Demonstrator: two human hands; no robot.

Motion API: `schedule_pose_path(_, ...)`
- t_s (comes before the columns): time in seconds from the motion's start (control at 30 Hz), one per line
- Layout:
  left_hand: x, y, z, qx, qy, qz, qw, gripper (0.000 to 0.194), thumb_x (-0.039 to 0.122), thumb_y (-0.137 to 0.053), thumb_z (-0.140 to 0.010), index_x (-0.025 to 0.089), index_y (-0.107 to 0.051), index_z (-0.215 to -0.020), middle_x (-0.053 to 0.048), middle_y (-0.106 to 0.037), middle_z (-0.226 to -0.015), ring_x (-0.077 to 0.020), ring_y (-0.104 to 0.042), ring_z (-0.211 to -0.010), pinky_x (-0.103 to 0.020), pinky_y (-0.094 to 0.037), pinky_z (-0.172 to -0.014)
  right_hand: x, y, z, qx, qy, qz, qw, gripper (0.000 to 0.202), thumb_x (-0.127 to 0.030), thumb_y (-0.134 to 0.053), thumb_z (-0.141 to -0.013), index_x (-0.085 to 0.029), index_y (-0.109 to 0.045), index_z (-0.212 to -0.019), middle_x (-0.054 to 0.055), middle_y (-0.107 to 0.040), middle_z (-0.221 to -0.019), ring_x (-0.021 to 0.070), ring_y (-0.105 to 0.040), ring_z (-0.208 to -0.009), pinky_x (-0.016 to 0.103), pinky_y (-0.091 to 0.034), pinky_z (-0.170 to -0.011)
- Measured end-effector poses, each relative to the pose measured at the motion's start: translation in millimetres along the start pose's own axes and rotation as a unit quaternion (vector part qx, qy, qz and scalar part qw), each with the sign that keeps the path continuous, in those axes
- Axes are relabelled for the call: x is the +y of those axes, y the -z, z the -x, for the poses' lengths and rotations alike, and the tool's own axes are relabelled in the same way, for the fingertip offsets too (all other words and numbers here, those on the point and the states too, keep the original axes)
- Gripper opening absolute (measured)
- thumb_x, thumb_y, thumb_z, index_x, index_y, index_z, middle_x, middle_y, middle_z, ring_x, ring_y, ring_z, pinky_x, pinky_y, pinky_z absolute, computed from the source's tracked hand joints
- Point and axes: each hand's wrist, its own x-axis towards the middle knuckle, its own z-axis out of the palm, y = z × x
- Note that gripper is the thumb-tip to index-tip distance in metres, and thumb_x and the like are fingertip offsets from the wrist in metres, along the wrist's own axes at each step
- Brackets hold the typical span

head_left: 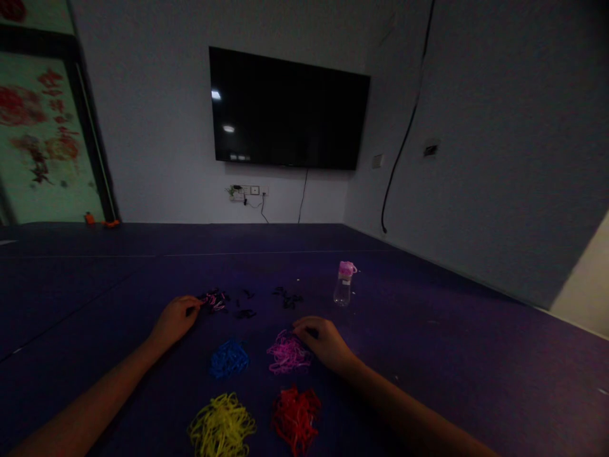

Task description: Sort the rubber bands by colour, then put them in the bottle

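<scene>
On the dark purple table, my left hand (178,318) reaches a small mixed pile of black and pink bands (216,301), its thumb and fingertips pinched together at the pile's left edge. My right hand (323,339) is beside the upper right of a pink band pile (287,353), its fingertips also brought together. What either pinch holds is too small to tell. A blue pile (229,359) lies left of the pink one. Nearer to me are a yellow pile (222,426) on the left and a red pile (297,419) on the right.
Scattered black bands (288,298) lie beyond the pink pile. A clear bottle with a pink lid (343,287) stands upright beyond my right hand. Table (451,355) seams run across the back and left. A television (289,114) hangs on the far wall.
</scene>
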Motion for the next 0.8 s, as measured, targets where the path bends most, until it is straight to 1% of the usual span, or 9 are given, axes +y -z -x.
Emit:
schedule_pose_path(0.1,0,2.2,1,0.021,0.022,0.015,0.999,0.036,0.034,-0.038,-0.078,0.020,-0.071,-0.085,-0.006,-0.071,-0.096,-0.0221,-0.065,-0.089,-0.035,-0.050,-0.084,0,0,0,-0.001,0.001,0.002,1.000,0.021,-0.029,-0.054,-0.082,-0.018,-0.071,-0.074,0.008,-0.071,-0.088,0.0203,-0.065,-0.087,0.034,-0.049,-0.082)
schedule_pose_path(0.2,-2,3.0,2,0.050,0.041,0.015,0.998,0.039,0.040,-0.039,-0.080,0.019,-0.071,-0.087,-0.007,-0.070,-0.098,-0.0229,-0.065,-0.090,-0.035,-0.050,-0.084,0,0,0,0.000,0.000,0.002,1.000,0.022,-0.029,-0.053,-0.082,-0.018,-0.071,-0.074,0.008,-0.070,-0.088,0.0204,-0.065,-0.087,0.034,-0.049,-0.082)
schedule_pose_path(0.3,-5,1.7,1,0.068,0.034,0.015,0.997,0.041,0.042,-0.038,-0.081,0.018,-0.071,-0.089,-0.008,-0.069,-0.100,-0.0231,-0.064,-0.091,-0.037,-0.050,-0.087,1,0,0,0.001,-0.003,0.001,1.000,0.022,-0.029,-0.054,-0.082,-0.018,-0.071,-0.074,0.008,-0.070,-0.087,0.0201,-0.065,-0.087,0.034,-0.049,-0.082)
schedule_pose_path(0.37,-5,-0.1,-1,0.061,0.006,0.019,0.998,0.040,0.042,-0.038,-0.081,0.019,-0.070,-0.091,-0.007,-0.069,-0.101,-0.0225,-0.063,-0.093,-0.037,-0.049,-0.088,1,0,0,0.000,-0.004,0.000,1.000,0.021,-0.028,-0.054,-0.082,-0.019,-0.071,-0.074,0.007,-0.070,-0.088,0.0198,-0.065,-0.088,0.033,-0.049,-0.082)
schedule_pose_path(0.47,-4,-3.5,-2,0.026,-0.045,0.011,0.999,0.039,0.041,-0.039,-0.081,0.020,-0.070,-0.095,-0.008,-0.068,-0.103,-0.0225,-0.061,-0.097,-0.036,-0.048,-0.089,0,0,1,0.000,-0.004,-0.001,1.000,0.021,-0.029,-0.054,-0.082,-0.019,-0.071,-0.075,0.007,-0.070,-0.088,0.0198,-0.064,-0.088,0.033,-0.049,-0.082)
schedule_pose_path(0.53,-4,-5.6,-2,0.008,-0.057,-0.007,0.998,0.039,0.041,-0.039,-0.081,0.021,-0.070,-0.096,-0.008,-0.067,-0.105,-0.0234,-0.060,-0.100,-0.037,-0.047,-0.089,0,0,1,0.002,-0.005,-0.001,1.000,0.021,-0.028,-0.054,-0.082,-0.019,-0.071,-0.075,0.007,-0.070,-0.088,0.0199,-0.064,-0.088,0.034,-0.049,-0.082)
schedule_pose_path(0.67,-3,-8.0,-1,-0.005,-0.048,-0.024,0.999,0.043,0.044,-0.035,-0.083,0.021,-0.070,-0.094,-0.008,-0.067,-0.104,-0.0235,-0.060,-0.099,-0.037,-0.047,-0.089,-1,0,1,-0.001,-0.002,-0.003,1.000,0.020,-0.028,-0.054,-0.082,-0.019,-0.071,-0.075,0.007,-0.070,-0.088,0.0198,-0.064,-0.088,0.034,-0.049,-0.082)
schedule_pose_path(0.8,-3,-6.8,0,-0.006,-0.020,-0.040,0.999,0.045,0.044,-0.032,-0.084,0.021,-0.069,-0.092,-0.008,-0.068,-0.101,-0.0232,-0.061,-0.095,-0.037,-0.048,-0.087,-2,1,1,-0.002,-0.004,-0.005,1.000,0.020,-0.028,-0.054,-0.081,-0.019,-0.071,-0.074,0.007,-0.070,-0.088,0.0198,-0.064,-0.087,0.033,-0.049,-0.080)
